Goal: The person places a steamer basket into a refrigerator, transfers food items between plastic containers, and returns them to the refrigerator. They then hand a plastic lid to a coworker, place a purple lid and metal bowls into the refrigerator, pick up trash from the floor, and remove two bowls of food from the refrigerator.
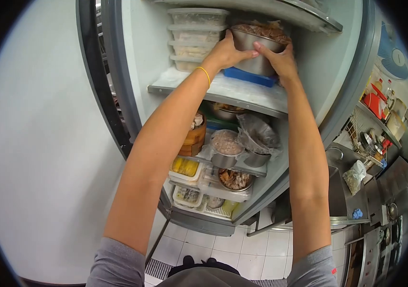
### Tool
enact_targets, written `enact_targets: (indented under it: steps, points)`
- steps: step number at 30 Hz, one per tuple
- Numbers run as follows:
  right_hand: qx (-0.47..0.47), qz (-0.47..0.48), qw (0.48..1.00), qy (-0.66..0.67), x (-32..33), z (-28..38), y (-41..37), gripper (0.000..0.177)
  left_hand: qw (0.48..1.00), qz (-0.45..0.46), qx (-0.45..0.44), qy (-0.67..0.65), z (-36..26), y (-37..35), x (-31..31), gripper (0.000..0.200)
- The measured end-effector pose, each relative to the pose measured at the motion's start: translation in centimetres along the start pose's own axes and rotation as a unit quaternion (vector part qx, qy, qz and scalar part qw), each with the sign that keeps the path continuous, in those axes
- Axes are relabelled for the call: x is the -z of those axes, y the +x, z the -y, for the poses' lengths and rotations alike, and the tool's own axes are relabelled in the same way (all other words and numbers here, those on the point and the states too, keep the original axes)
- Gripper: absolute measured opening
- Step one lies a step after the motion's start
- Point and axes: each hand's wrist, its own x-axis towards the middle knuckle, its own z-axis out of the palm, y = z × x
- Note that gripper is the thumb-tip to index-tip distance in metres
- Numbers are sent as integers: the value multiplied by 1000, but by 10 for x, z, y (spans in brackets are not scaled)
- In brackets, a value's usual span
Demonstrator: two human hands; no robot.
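Note:
Both my hands are wrapped round a round metal pot [254,55] on the upper shelf of an open fridge. Brown food under clear plastic film [263,31] fills its top. My left hand [229,51] grips the near left side, thumb across the front. On the right side is my right hand [280,60], its thumb close to the other one and its fingers partly hidden behind the pot. A flat blue object [249,76] lies just below the pot. Left of it stands a stack of clear plastic containers [198,36] with lids.
A frosted shelf edge [218,99] runs under the pot, another shelf above. Lower shelves hold a bamboo steamer [194,138], a film-covered metal container [226,146] and several trays. The open door [37,143] is at left; a sink counter [328,191] at right.

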Motion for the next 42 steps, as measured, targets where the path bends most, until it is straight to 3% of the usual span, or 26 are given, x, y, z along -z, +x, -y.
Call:
enact_targets:
  steps: [5, 7, 14, 18, 21, 24, 25, 28, 31, 33, 34, 36, 38, 40, 42]
  points:
    - [16, -50, 999, -3, -3, 3, -4, 124, 1000, 6, -7, 5, -15, -10, 7, 125]
    - [10, -38, 999, 3, 0, 7, -7, 139, 1000, -14, 0, 6, -19, -12, 4, 122]
    - [-10, -83, 996, -27, 0, 6, -10, 145, 999, 10, 34, 8, -12, -15, 8, 126]
    - [6, -116, 993, -26, 2, 11, -9, 140, 999, -6, 33, -27, -11, -26, 17, 110]
    - [31, -162, 986, 2, 13, 34, -31, 128, 993, -47, 8, -104, -27, -61, 32, 90]
    - [78, -130, 986, 69, 21, 66, -101, 100, 973, -89, -48, -209, -41, -118, 48, 61]
    - [95, -119, 983, 101, 21, 75, -136, 93, 969, -91, -28, -226, -54, -143, 54, 56]
    - [176, -59, 982, -28, 36, 71, -238, 83, 950, -89, 9, -299, -69, -209, 58, 50]
    - [151, 28, 985, -85, 53, 51, -336, 75, 918, -13, 19, -395, -65, -258, 47, 50]
    - [55, 52, 988, -132, 66, 35, -403, 68, 903, 50, 19, -427, -61, -280, 34, 50]
    - [32, 31, 988, -148, 73, 31, -429, 68, 896, 114, 27, -428, -62, -288, 23, 50]
    - [-192, -6, 970, -151, 84, 33, -497, 64, 856, 249, 31, -452, -63, -305, -6, 51]
    - [-274, -92, 940, -181, 94, 49, -551, 58, 813, 331, 49, -476, -68, -323, -46, 51]
    - [-308, -145, 911, -231, 101, 76, -596, 49, 723, 449, 88, -518, -78, -352, -86, 49]
    - [-366, -201, 870, -264, 98, 108, -643, 44, 693, 512, 113, -495, -95, -384, -126, 47]
